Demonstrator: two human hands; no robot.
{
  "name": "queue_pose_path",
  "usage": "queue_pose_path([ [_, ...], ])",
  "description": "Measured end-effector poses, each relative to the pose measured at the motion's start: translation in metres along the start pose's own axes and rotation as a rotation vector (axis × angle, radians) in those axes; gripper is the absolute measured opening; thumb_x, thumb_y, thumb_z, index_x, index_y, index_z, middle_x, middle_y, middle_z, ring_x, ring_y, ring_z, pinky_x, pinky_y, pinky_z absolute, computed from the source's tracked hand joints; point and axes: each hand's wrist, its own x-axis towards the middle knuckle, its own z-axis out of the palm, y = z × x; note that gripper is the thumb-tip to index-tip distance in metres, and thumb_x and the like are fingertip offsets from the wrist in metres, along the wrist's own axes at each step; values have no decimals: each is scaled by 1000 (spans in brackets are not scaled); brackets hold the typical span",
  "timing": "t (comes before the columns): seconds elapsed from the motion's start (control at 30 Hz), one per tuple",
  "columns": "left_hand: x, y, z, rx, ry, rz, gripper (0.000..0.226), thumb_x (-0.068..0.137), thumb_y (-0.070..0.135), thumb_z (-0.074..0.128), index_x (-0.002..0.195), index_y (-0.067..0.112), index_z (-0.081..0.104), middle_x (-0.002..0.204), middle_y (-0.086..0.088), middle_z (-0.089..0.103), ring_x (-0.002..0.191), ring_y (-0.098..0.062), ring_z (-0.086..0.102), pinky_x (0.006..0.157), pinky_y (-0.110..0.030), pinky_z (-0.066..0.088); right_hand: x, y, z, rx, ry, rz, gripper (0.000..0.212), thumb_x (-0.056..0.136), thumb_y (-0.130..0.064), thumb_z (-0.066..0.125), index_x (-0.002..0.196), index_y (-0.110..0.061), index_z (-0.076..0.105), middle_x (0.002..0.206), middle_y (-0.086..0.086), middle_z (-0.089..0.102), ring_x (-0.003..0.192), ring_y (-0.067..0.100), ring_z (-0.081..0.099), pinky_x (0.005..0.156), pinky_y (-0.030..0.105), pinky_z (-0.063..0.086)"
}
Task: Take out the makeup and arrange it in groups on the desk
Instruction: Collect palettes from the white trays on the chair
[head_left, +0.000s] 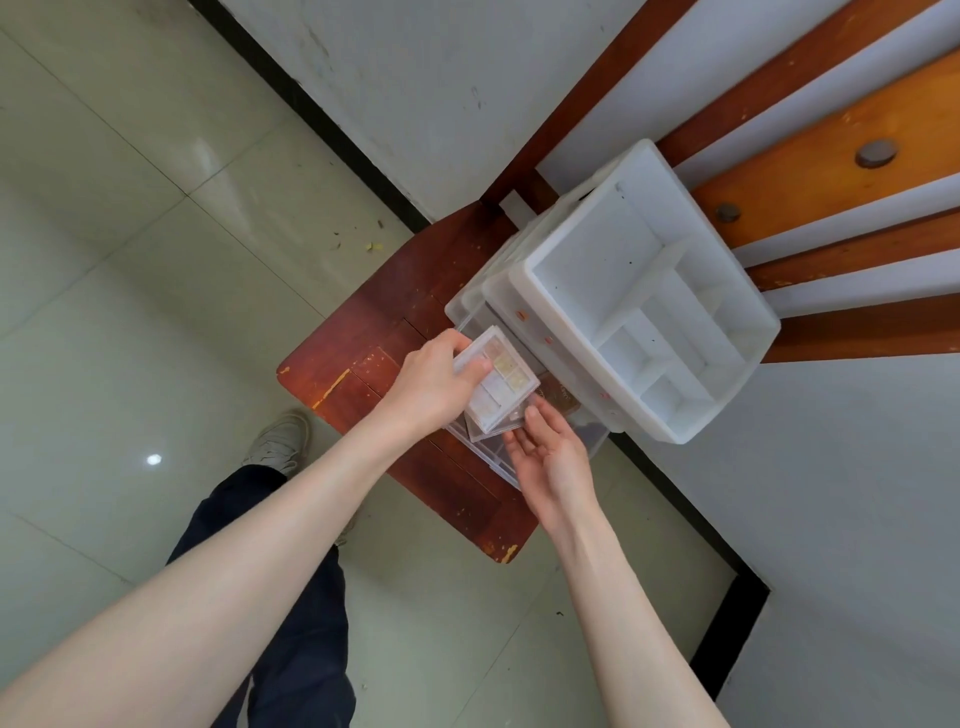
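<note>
Clear-cased eyeshadow palette (500, 383) of pale pans, tilted above an open drawer (493, 457).

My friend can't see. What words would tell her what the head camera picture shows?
A left hand grips a clear eyeshadow palette above an open clear drawer, while the open right hand waits beside it. The drawer belongs to a white plastic organizer on a small red-brown wooden table.

No text, brand, number or sign can be read anywhere in this view. The clear square plastic eyeshadow palette (498, 382) shows only pale colour pans, and the dark brown item (558, 399) under it carries faint marks too small to make out. The small orange spots on the white plastic organiser (644, 291) are not legible as letters.
</note>
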Motion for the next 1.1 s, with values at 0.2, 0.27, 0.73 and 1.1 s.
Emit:
queue_pose_path([
  [0.2, -1, -15, -14, -106, 88, -73, 24, 94, 27, 50, 114, 14, 55, 106, 1, 60, 95, -15, 56, 76, -27, 42, 14, 13, -7, -880, 267, -251, 35, 99, -19, 39, 129, -6, 52, 121, 6, 61, 112, 21, 58, 102, 34, 42],
  [0.27, -2, -24, -17, -239, 108, -113, 27, 93, 23, 53, 117, 12, 56, 110, -4, 63, 99, -18, 59, 83, -30, 47, 24, 19, -14, -1274, 206, -301, 42, 99, -24, 35, 138, -10, 42, 136, 9, 50, 124, 26, 48, 107, 40, 36],
  [0.73, -20, -59, -18, -914, 87, -296, 28, 97, 10, 44, 122, 3, 54, 111, -9, 65, 106, -21, 61, 95, -32, 46, 28, 25, -22, -1465, 223, -407, 45, 97, -22, 41, 141, -11, 36, 146, 11, 35, 129, 29, 38, 109, 35, 27],
  [1.1, -21, -65, -18, -1112, 31, -279, 32, 98, 7, 36, 128, -2, 46, 116, -12, 61, 109, -22, 58, 91, -31, 47, 39, 23, -8, -1233, 249, -260, 35, 85, -24, 65, 115, -6, 60, 115, 12, 60, 106, 28, 55, 93, 38, 45],
])
